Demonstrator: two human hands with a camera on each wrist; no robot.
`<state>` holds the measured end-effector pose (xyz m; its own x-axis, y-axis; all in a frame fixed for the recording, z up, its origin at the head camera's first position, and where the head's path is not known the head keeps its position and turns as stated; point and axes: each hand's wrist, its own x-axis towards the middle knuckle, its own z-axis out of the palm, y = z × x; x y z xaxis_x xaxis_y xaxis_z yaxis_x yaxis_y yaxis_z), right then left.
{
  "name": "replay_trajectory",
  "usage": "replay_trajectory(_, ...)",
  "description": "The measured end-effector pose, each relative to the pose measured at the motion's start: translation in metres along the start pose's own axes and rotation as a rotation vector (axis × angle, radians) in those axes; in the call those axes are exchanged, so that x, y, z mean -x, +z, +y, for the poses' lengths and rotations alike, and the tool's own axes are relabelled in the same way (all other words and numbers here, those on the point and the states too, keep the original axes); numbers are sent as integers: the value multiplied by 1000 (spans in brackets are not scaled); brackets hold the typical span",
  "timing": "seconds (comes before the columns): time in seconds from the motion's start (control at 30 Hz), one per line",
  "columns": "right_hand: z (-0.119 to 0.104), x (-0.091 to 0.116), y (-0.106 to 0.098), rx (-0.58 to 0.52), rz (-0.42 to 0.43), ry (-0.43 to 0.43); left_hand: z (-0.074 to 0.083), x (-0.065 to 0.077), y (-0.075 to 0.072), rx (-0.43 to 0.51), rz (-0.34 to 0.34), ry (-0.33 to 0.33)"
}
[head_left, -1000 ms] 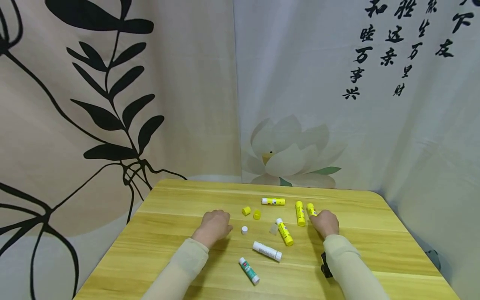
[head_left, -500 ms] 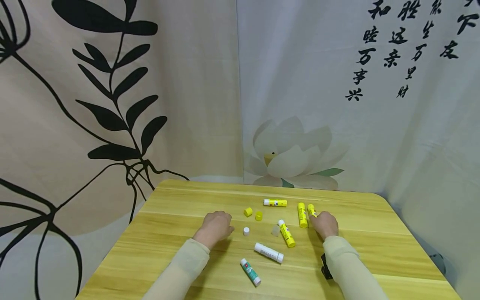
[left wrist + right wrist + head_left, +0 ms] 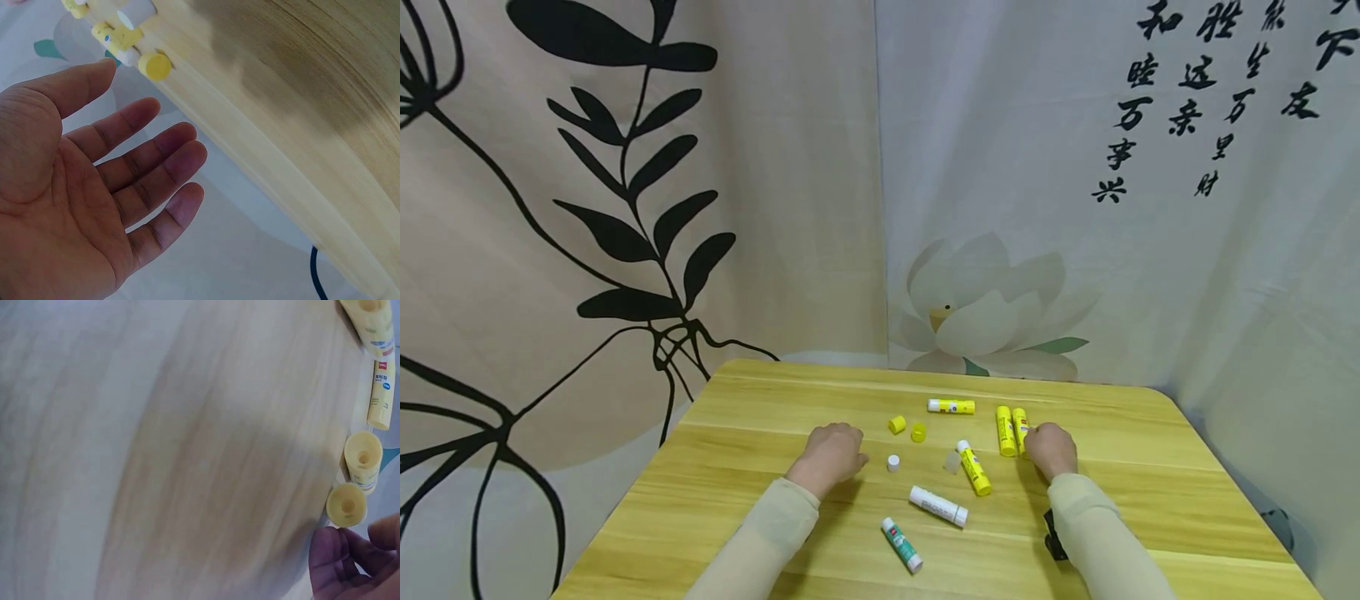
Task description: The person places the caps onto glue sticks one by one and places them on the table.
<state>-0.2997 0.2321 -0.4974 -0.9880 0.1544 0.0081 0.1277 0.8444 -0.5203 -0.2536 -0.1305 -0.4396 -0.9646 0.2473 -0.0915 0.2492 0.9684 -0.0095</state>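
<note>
My left hand [image 3: 831, 457] hovers over the left of the table, palm and spread, relaxed fingers [image 3: 153, 159] showing in the left wrist view, holding nothing. At the far right, two yellow glue sticks lie side by side, the left one [image 3: 1005, 431] and the right one [image 3: 1021, 430]. My right hand [image 3: 1051, 451] is right beside the right-hand stick, its fingertips at that stick's hollow-ended base [image 3: 347, 505] and not wrapped round it. Another yellow glue stick [image 3: 973, 468] with a white end lies slanted nearer the middle, and one more [image 3: 951, 407] lies crosswise farther back.
Two small yellow caps [image 3: 897, 425] and a white cap [image 3: 892, 463] lie between the hands, with a translucent cap [image 3: 952, 462] by the slanted stick. Nearer me are a white glue stick [image 3: 937, 507] and a green-and-white one [image 3: 902, 546]. A printed curtain [image 3: 805, 208] hangs behind the wooden table [image 3: 737, 417].
The right-hand yellow glue stick has shifted slightly toward me and turned alongside its neighbour; more of it shows beside my right hand. My left hand stays in place. The head view shifted slightly.
</note>
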Motion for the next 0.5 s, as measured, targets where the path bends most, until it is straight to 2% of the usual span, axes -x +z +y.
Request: replay_trajectory(0.5, 4, -1, -6, -24, -18, 9, -2, 2, 3, 18, 5, 2)
